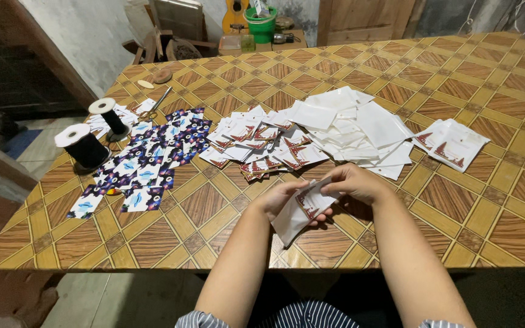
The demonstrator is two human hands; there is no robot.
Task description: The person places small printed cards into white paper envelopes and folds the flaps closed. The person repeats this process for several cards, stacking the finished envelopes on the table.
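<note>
A small white packet [299, 214] with a red-and-white printed card inside is being gripped by both hands just above the near part of the surface [457, 200]. The left hand [281, 199] is being closed on the packet's upper left edge, and the right hand [352, 182] is being pinched on its top edge. The packet is being held tilted, its lower end hanging toward the surface's near edge. Bare patterned wood-look surface is being left open to the right of the hands and along the near edge. Just beyond the hands, a pile of red-printed cards [256, 143] and a heap of empty white packets [350, 127] are lying, with filled packets [454, 144] at the right. Blue patterned cards [147, 164], two black thread spools [83, 146] and scissors [156, 103] are crowding the left side.
</note>
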